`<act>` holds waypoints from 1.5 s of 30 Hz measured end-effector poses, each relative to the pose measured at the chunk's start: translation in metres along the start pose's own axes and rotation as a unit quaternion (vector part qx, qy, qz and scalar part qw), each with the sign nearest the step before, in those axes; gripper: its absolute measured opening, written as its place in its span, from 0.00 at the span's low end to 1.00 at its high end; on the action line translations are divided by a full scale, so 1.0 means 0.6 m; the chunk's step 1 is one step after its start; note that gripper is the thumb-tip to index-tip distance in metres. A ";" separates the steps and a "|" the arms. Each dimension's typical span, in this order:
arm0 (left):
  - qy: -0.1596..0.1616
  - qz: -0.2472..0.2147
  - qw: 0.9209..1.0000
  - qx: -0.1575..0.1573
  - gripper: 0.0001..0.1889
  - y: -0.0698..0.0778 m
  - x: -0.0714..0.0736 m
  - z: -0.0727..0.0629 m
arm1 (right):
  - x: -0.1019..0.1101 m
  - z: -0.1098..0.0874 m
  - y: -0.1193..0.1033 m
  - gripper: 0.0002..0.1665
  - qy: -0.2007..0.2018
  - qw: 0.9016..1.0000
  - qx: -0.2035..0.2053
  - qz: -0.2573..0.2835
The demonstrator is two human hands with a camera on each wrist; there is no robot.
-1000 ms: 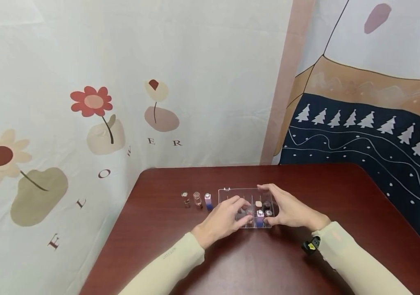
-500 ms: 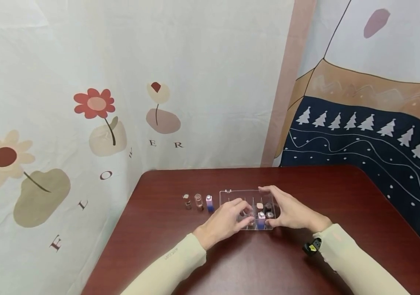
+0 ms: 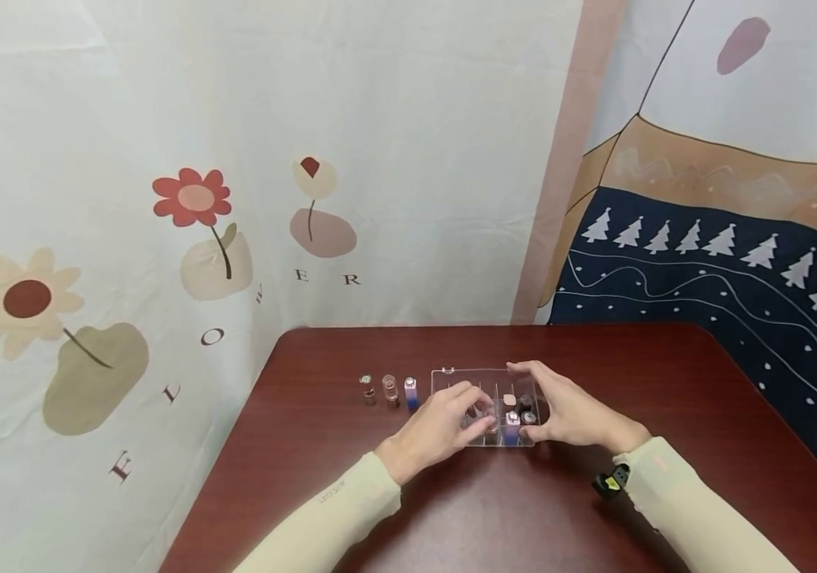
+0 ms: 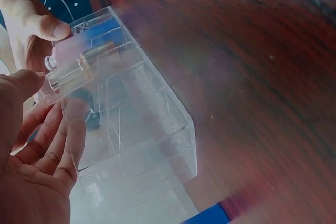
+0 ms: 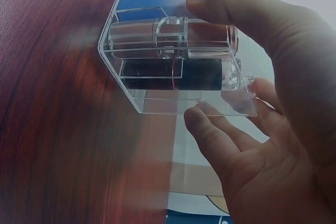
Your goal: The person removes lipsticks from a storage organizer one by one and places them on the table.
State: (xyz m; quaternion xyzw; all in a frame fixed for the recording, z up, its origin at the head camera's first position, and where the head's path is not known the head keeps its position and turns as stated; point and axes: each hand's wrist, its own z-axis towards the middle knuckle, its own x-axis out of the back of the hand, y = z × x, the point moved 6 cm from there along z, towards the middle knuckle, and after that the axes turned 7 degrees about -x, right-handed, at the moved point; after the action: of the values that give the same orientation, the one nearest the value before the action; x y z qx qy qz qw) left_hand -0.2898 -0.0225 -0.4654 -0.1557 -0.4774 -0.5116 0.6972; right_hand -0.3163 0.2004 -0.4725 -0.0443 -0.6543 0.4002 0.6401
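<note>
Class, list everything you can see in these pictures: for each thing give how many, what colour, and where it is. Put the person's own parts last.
Table: one, dark red-brown wood, filling the lower middle.
Clear box: one, see-through plastic with compartments, mid-table between both hands.
Small bottles in the box: several, dark, pink and blue; exact count unclear.
Loose bottles: three, brownish, clear and blue, standing in a row left of the box.
Flower cloth: one, white with red and beige flowers, behind left.
Tree cloth: one, navy with white trees, behind right.
Left hand: one, on the box's near left part.
Right hand: one, gripping the box's right end.
Sleeves: two, cream.
</note>
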 end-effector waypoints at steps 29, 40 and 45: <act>0.042 0.002 0.999 -0.027 0.11 0.011 0.045 0.005 | 0.000 0.004 0.004 0.61 0.002 1.000 0.006 0.001; 0.056 0.002 0.998 -0.030 0.11 0.006 0.061 -0.002 | -0.002 0.000 0.004 0.60 -0.001 1.000 -0.008 0.012; 0.069 -0.005 0.997 -0.028 0.11 0.004 0.072 -0.006 | -0.003 0.000 0.002 0.59 0.001 1.000 -0.007 0.010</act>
State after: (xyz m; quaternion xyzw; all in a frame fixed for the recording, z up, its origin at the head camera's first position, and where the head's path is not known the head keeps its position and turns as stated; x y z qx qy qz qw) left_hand -0.2850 -0.0483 -0.4307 -0.1369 -0.4142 -0.5381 0.7212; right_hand -0.3164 0.2002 -0.4745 -0.0558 -0.6557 0.4018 0.6368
